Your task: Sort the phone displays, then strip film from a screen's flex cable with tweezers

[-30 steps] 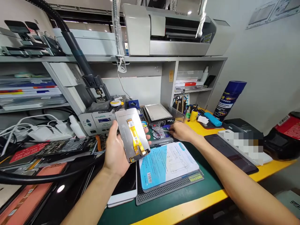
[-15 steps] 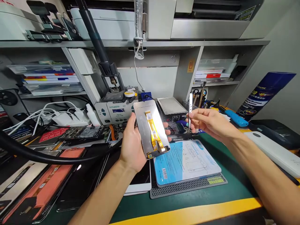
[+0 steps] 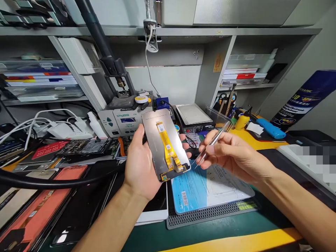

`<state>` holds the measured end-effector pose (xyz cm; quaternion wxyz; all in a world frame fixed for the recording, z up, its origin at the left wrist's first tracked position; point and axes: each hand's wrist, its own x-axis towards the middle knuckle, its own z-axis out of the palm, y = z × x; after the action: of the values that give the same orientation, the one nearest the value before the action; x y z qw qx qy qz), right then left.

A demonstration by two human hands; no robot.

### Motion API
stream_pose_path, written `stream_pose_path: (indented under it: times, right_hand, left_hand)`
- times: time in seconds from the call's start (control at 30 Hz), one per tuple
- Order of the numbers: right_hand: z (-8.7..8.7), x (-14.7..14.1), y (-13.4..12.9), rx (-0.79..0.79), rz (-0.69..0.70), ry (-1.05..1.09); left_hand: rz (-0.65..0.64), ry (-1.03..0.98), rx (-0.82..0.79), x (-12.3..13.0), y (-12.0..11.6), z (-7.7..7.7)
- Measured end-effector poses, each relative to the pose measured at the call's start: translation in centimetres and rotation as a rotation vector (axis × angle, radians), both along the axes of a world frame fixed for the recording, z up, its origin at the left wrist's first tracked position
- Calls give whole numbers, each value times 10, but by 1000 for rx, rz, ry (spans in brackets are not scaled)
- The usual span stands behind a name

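My left hand (image 3: 140,161) grips a phone screen (image 3: 152,140) by its edges, its silvery back turned up towards me. A yellow-orange flex cable (image 3: 166,141) runs down that back to a black strip at the lower end. Metal tweezers (image 3: 215,137) are pinched in the fingers of my right hand (image 3: 225,148). Their tips point down and left, just right of the screen's lower corner and apart from it. Below both hands lies a blue and white printed packet (image 3: 194,190) on a grey perforated mat (image 3: 210,218).
Phone parts, including a red-orange panel (image 3: 60,196), lie at left beneath a thick black hose (image 3: 65,182). A soldering station (image 3: 126,120) and a small hot plate (image 3: 194,115) stand behind. A blue spray can (image 3: 301,101) leans in at right.
My right hand has brought the tweezers down and left towards the screen, turning them from upright to slanted. The screen has shifted slightly left in view, and the camera has moved closer.
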<state>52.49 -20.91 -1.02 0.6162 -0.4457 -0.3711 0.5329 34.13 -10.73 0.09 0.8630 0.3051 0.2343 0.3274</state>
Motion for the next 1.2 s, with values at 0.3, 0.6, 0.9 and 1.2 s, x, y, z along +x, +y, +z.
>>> stream_pose_path:
  times: [0.3,0.6,0.9,1.2]
  right_hand:
    - [-7,-8,-5,81,2,-96]
    - [-10,-13,-5,92,-17,-117]
    - [-9,-13,-6,68,2,-118]
    - [-9,-12,-6,64,65,-108]
  left_hand:
    - [47,23,19,0,-2,0]
    - [38,80,39,0,-3,-1]
    - [34,65,17,2,-4,0]
    - [66,151,80,2,-10,4]
